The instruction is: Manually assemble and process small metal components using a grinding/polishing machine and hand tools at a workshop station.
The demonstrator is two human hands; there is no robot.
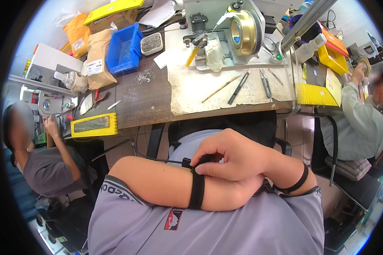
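Note:
My left forearm (157,180) lies across my body, bent in front of the grey shirt (217,233). A black strap (197,191) goes round it. My left hand is hidden behind my right arm. My right hand (232,155) crosses over it, thumb and forefinger pinching a small black plug-like piece (187,162) at the top of that strap. From this piece a thin black cable (159,160) runs off to the left. A second black strap (300,180) circles my right arm. The exact shape of the pinched piece is partly covered by my fingers.
Ahead is a wooden workbench (151,108) with a brown-stained sheet, tweezers (265,85), a thin stick (220,89) and a machine with a brass-coloured wheel (242,33). A blue bin (124,49) stands farther left. Co-workers sit at left (51,165) and right (357,114).

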